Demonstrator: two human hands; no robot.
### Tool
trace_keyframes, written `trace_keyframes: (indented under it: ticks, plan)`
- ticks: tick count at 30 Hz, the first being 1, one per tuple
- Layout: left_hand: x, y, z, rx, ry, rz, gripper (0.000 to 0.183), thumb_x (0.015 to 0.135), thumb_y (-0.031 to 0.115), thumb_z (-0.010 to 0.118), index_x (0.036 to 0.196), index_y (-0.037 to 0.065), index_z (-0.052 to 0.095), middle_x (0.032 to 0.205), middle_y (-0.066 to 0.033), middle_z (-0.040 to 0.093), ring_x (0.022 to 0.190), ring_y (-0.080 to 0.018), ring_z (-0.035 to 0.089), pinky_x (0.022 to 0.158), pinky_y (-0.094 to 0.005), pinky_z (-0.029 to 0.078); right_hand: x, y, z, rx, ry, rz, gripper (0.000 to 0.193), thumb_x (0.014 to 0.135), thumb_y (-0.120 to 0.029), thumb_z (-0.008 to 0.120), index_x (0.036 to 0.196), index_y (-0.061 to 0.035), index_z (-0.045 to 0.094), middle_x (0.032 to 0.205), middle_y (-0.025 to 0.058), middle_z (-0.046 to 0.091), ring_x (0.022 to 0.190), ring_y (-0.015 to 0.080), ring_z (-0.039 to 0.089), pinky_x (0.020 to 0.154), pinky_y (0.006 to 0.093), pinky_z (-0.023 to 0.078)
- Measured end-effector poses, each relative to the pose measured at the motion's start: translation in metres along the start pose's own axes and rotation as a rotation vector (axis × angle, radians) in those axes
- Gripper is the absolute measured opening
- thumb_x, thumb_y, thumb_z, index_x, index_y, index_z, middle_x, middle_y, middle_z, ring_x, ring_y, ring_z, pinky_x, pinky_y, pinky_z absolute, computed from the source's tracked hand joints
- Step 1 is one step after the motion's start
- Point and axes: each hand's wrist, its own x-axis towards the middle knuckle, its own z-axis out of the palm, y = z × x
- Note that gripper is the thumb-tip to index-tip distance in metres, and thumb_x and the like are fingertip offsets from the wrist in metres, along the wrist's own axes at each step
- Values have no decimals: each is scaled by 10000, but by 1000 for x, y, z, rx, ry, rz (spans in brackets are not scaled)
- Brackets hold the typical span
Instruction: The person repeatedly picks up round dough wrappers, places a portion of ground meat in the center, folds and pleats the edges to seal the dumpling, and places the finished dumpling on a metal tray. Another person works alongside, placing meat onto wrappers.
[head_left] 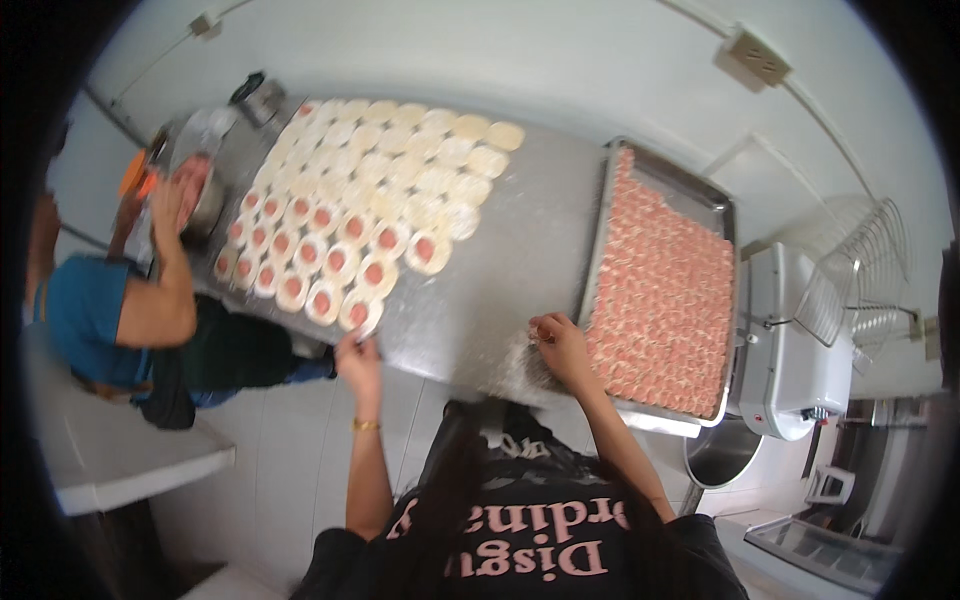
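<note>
My left hand point(358, 362) is at the front edge of the steel table, its fingers closed at the rim of a round dough wrapper point(359, 312) with pink filling on it. Several more wrappers topped with pink filling point(324, 303) lie in rows beside it, and plain floured wrappers point(390, 165) cover the table behind them. My right hand point(560, 347) is curled closed above a patch of flour point(522, 365), left of the tray. Whatever is between its fingertips is too small to make out. Small pink-filled dumplings point(660, 290) fill most of the metal tray point(727, 225).
On the left, a co-worker in a blue top point(95, 315) has a hand point(172, 200) at a metal bowl point(208, 208) of pink filling. A metal container point(260, 98) stands at the back left. Right of the tray are a white machine point(785, 340) and a wire guard point(850, 270).
</note>
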Motion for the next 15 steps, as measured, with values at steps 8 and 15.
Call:
trace_keyframes:
  ticks: [8, 15]
  plan:
    - [30, -26, 4, 204, -52, -151, 338, 722, 205, 760, 881, -56, 615, 815, -164, 624, 752, -266, 609, 694, -369, 484, 137, 99, -203, -170, 472, 97, 315, 713, -55, 656, 1028, -76, 654, 927, 145, 663, 852, 287, 648, 704, 359, 508]
    - [32, -23, 8, 249, -45, -341, 228, 723, 137, 749, 835, -27, 637, 716, -119, 648, 645, -232, 625, 623, -347, 493, 249, 221, -261, -419, 404, 136, 290, 650, -86, 677, 936, -48, 647, 805, 160, 661, 763, 333, 640, 698, 376, 497]
